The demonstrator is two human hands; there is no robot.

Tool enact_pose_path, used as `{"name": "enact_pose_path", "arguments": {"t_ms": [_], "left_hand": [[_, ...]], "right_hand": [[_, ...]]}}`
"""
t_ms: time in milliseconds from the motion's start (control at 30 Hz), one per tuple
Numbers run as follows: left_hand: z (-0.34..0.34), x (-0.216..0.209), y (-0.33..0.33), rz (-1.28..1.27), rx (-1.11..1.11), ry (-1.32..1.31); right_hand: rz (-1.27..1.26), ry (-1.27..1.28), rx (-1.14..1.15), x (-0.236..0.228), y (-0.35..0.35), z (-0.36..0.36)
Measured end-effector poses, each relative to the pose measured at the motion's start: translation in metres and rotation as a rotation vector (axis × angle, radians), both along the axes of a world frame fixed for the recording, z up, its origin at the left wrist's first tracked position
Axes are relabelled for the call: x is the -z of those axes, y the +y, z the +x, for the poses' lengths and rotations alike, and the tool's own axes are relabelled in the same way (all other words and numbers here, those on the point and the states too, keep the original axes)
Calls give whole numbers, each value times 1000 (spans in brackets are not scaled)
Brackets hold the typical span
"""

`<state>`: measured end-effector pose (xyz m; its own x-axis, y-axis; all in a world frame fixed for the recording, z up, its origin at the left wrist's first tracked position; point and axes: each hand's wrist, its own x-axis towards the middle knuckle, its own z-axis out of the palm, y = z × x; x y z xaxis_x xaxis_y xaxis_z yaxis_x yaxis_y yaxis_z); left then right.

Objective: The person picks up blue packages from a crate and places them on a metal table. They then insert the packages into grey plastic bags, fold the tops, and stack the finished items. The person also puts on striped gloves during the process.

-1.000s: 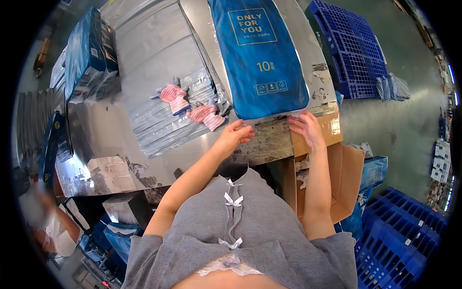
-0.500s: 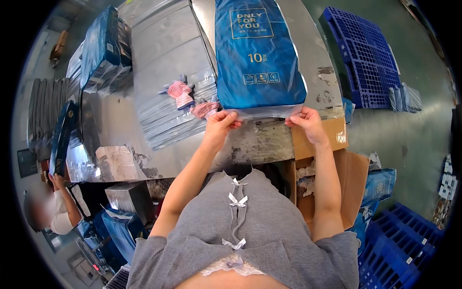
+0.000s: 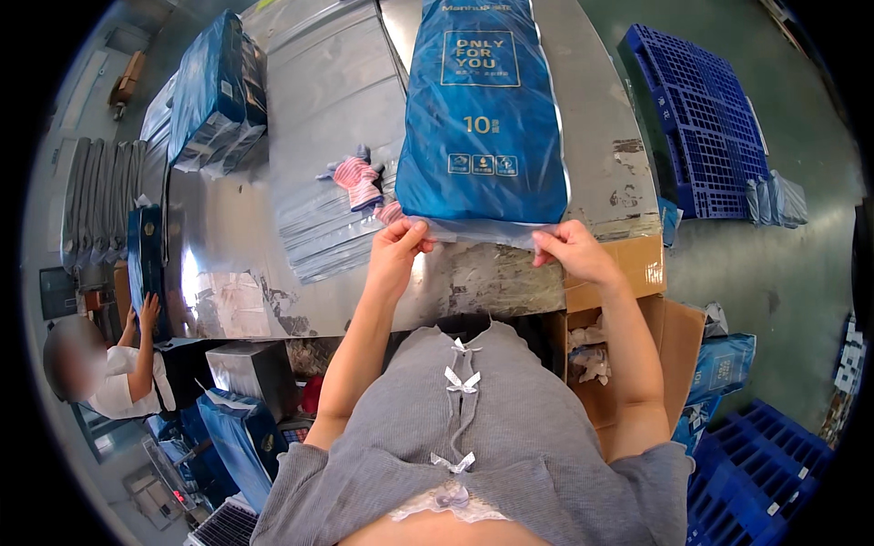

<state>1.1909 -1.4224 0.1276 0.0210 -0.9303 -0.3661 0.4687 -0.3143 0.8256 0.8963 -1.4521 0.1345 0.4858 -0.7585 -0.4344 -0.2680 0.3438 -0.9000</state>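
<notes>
Two bare hands at a blue package, seen from above. The blue package [image 3: 482, 118], a tall plastic-wrapped pack with pale printing, lies flat on a metal table [image 3: 596, 127] directly in front of the person and serves as the reference for all positions. A clear plastic strip [image 3: 487, 233] projects from its near edge. The left hand [image 3: 398, 250] pinches this strip between thumb and fingers at the package's near left corner; the right hand [image 3: 572, 250] grips it likewise at the near right corner, its fingers curled. The strip spans the gap between the two hands.

Immediately left of the package is a stack of flat grey plastic sheets [image 3: 319, 100]; whether the package overlaps it cannot be told. A striped pink glove [image 3: 357, 180] rests on the stack, left of the package, with a second glove [image 3: 390, 212] partly visible between it and the package's near left corner. Farther left of the package stands a group of wrapped blue packs [image 3: 218, 100].

Well to the left of the package and nearer the viewer, a co-worker [image 3: 127, 378] in a white top has both hands against an upright dark blue pack [image 3: 146, 259]. To the right of the package, beyond the table, is a blue plastic pallet [image 3: 701, 123]. Right of the package and nearer the viewer, an open cardboard box [image 3: 674, 337] contains crumpled scraps [image 3: 590, 359].
</notes>
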Motion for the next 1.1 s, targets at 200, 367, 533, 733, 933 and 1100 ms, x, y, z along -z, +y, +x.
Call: {"name": "enact_pose_path", "arguments": {"t_ms": [200,367,533,733,933,1100], "left_hand": [[1,-30,-2,-121,57,48],[3,-67,-13,-203,166,46],[56,-15,-11,-34,41,251],[4,-24,3,75,564,319],[-41,-13,22,114,918,190],[-111,-16,85,143,1243,120]], "right_hand": [[57,-202,135,-51,1,2],[-160,-203,220,-98,4,4],[-247,-44,239,-130,42,18],[-702,238,393,-149,142,37],[-743,447,541,-157,235,100],[-795,494,763,-163,269,151]]}}
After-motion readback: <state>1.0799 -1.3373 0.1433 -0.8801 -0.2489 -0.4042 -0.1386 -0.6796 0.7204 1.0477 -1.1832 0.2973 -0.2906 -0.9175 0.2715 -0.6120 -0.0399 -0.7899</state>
